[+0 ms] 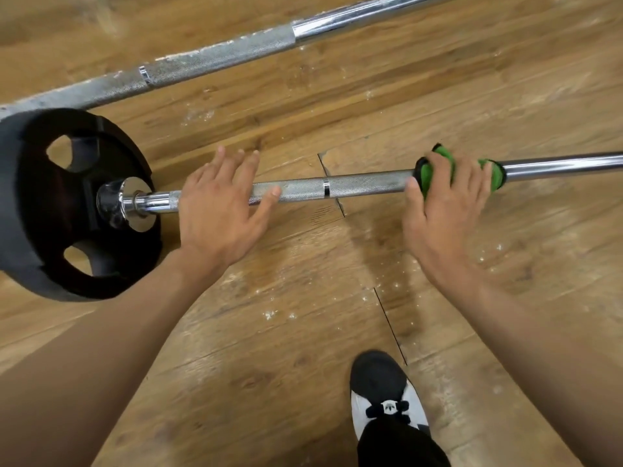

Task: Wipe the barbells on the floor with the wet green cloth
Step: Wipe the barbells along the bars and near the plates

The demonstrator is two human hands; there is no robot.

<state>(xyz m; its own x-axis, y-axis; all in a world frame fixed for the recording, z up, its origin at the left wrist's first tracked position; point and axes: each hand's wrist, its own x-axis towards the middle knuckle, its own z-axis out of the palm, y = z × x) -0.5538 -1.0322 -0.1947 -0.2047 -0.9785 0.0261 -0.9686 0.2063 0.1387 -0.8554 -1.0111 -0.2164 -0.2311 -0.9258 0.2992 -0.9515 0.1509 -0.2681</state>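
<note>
One barbell (364, 185) | left hand (219, 210) spread over it | right hand (445, 210) grips green cloth (428, 173)

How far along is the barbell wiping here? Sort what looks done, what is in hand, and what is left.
Done: the near bar looks free of white dust along its rough middle. In hand: the right hand grips the green cloth around that bar, while the left hand rests open on it. Left: the far bar shows white crust along its rough grip, apparently unwiped.
</note>
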